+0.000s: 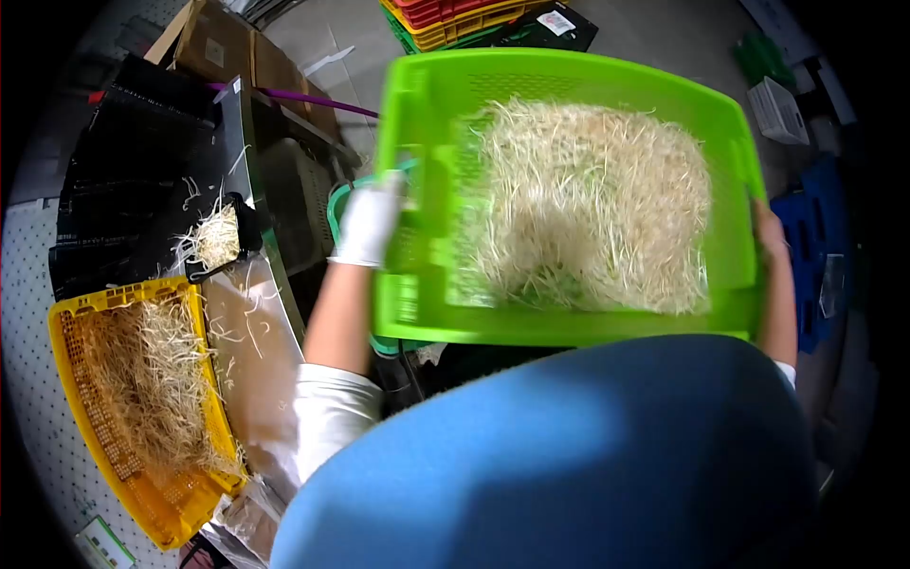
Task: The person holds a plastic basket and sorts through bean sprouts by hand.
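Observation:
A bright green plastic crate (588,327) is held up in front of my body, with a thick mat of pale bean sprouts (607,199) inside it. My left hand (368,223), in a white glove and a little blurred, grips the crate's left side. On the opposite side my bare right hand (772,232) is closed on the rim, its fingers partly hidden by the wall. To the left, a yellow perforated crate (166,512) holds more sprouts, with brownish roots. A small clump of sprouts (218,237) lies by a black holder on the metal worktop (251,351).
Stacked red, yellow and green crates (455,24) stand on the floor ahead. A cardboard box (213,47) is at the upper left. A teal tub (336,204) sits partly under the green crate. At right are a white basket (779,112) and blue crates (806,275).

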A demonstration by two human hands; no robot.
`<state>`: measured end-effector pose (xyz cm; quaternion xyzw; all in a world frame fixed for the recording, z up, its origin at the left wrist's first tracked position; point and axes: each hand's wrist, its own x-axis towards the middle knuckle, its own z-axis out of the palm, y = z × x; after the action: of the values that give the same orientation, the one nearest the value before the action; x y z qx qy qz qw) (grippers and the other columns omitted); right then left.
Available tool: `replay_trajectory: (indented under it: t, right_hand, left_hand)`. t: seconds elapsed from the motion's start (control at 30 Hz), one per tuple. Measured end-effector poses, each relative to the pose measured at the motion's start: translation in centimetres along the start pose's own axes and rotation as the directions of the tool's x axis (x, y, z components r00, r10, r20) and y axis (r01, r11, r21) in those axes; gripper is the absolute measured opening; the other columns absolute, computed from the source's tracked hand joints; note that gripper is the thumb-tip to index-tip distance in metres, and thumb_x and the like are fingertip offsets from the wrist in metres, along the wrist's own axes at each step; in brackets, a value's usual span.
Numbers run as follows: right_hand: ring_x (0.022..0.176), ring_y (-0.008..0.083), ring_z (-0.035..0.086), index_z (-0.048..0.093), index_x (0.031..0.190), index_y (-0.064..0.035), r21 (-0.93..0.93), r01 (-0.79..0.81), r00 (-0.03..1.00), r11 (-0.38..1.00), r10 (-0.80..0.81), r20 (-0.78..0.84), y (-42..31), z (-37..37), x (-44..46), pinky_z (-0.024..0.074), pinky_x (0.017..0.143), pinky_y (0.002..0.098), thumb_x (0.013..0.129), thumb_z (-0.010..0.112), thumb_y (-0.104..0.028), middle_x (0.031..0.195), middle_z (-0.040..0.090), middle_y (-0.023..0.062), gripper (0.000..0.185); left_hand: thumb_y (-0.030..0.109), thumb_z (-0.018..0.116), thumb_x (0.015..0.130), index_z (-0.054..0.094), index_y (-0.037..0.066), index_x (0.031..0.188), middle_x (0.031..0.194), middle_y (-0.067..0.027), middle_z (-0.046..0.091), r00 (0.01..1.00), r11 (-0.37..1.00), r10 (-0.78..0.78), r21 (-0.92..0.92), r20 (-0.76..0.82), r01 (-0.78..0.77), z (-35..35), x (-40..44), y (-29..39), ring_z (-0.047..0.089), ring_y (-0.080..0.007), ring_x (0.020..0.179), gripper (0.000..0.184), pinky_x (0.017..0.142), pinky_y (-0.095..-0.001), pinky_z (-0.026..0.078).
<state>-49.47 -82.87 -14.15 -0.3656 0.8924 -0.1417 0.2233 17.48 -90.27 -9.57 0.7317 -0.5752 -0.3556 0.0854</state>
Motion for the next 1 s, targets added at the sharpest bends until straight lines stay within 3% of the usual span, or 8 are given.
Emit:
replay_trajectory:
  t: [0.1, 0.13, 0.23, 0.33, 0.43, 0.67, 0.9, 1.0]
  right_hand:
    - [0.069, 0.0328, 0.061, 0.06, 0.09, 0.0067, -0.15, 0.213, 0.957, 0.965, -0.176, 0.229, -8.9, 7.7, -5.0, 0.0463, 0.064, 0.0411, 0.082, 0.047, -0.049, 0.078, 0.062, 0.0231, 0.058]
    - [0.069, 0.0332, 0.061, 0.059, 0.089, 0.0073, -0.059, 0.269, 0.928, 0.961, -0.242, 0.283, -11.3, 8.1, -8.3, 0.0463, 0.065, 0.0413, 0.08, 0.052, -0.047, 0.078, 0.062, 0.0238, 0.056]
    - [0.07, 0.0333, 0.061, 0.059, 0.089, 0.0083, -0.287, 0.225, 0.944, 0.931, -0.135, 0.3, -9.7, 4.9, -6.8, 0.0462, 0.067, 0.0406, 0.077, 0.057, -0.043, 0.077, 0.062, 0.0228, 0.053]
    - [0.093, 0.0346, 0.059, 0.059, 0.096, 0.0091, -0.564, 0.072, 0.991, 0.822, 0.002, 0.131, 0.5, -1.6, 0.5, 0.0451, 0.079, 0.0384, 0.076, 0.057, -0.047, 0.098, 0.059, 0.0265, 0.059]
    - [0.096, 0.0366, 0.057, 0.058, 0.097, 0.0091, -0.542, -0.011, 1.0, 0.84, 0.002, -0.017, 2.2, -3.9, 1.8, 0.0458, 0.079, 0.0391, 0.076, 0.056, -0.047, 0.099, 0.058, 0.0271, 0.06]
    - [0.083, 0.0373, 0.06, 0.058, 0.094, 0.0078, -0.221, 0.323, 0.914, 0.92, -0.243, 0.326, -14.6, 8.0, -8.0, 0.046, 0.072, 0.041, 0.077, 0.057, -0.042, 0.086, 0.061, 0.0255, 0.053]
    - [0.063, 0.0243, 0.061, 0.06, 0.086, 0.0022, -0.205, 0.255, 0.967, 0.945, -0.25, 0.05, -9.3, 13.0, -3.8, 0.0465, 0.06, 0.0356, 0.077, 0.06, -0.037, 0.069, 0.062, 0.0155, 0.04]
    - [0.077, 0.0357, 0.061, 0.059, 0.088, 0.0016, -0.191, 0.282, 0.959, 0.94, -0.275, 0.063, -6.7, 19.9, -5.1, 0.0467, 0.069, 0.0413, 0.078, 0.056, -0.04, 0.081, 0.061, 0.0236, 0.043]
  left_hand:
    - [0.034, 0.049, 0.087, 0.06, -0.001, 0.086, 0.074, -0.005, 0.061, 0.969, 0.83, -0.246, -0.514, 0.009, 0.215, -5.0, -0.4, -10.2, 0.054, -0.0113, 0.062, 0.037, 0.057, -0.0249, 0.043]
    - [0.033, 0.048, 0.088, 0.06, -0.001, 0.088, 0.078, -0.0052, 0.061, 0.948, 0.911, -0.317, -0.286, -0.026, 0.297, -6.7, -0.4, -13.5, 0.054, -0.0116, 0.063, 0.036, 0.058, -0.0253, 0.043]
    - [0.038, 0.05, 0.086, 0.061, -0.002, 0.088, 0.084, -0.0098, 0.062, 0.894, 0.728, -0.402, -0.523, 0.199, 0.443, -4.9, -4.1, -8.4, 0.057, -0.016, 0.068, 0.042, 0.063, -0.0278, 0.045]
    - [0.04, 0.051, 0.084, 0.061, -0.003, 0.091, 0.082, -0.0098, 0.061, 0.986, 0.936, -0.094, -0.326, 0.139, 0.135, 3.3, -3.5, -4.6, 0.056, -0.017, 0.07, 0.044, 0.067, -0.0282, 0.044]
    - [0.04, 0.053, 0.082, 0.061, -0.002, 0.091, 0.075, -0.0074, 0.06, 0.97, 0.859, 0.022, -0.5, 0.241, 0.104, 2.3, -4.0, 0.0, 0.054, -0.0146, 0.067, 0.043, 0.064, -0.0274, 0.044]
    - [0.033, 0.052, 0.087, 0.063, -0.002, 0.091, 0.079, -0.0047, 0.063, 0.946, 0.728, -0.308, -0.616, 0.098, 0.301, -6.4, -6.6, -12.9, 0.057, -0.0091, 0.067, 0.037, 0.062, -0.0204, 0.046]
    - [0.029, 0.053, 0.087, 0.059, 0.001, 0.091, 0.067, 0.0014, 0.057, 0.965, 0.694, -0.253, -0.709, -0.075, 0.127, 1.3, -8.1, -16.1, 0.049, -0.0079, 0.06, 0.029, 0.059, -0.0217, 0.04]
    - [0.028, 0.054, 0.086, 0.057, 0.002, 0.088, 0.065, -0.002, 0.057, 0.906, 0.796, -0.36, -0.58, -0.224, 0.173, 5.1, -7.4, -21.1, 0.05, -0.0097, 0.058, 0.026, 0.056, -0.0244, 0.041]
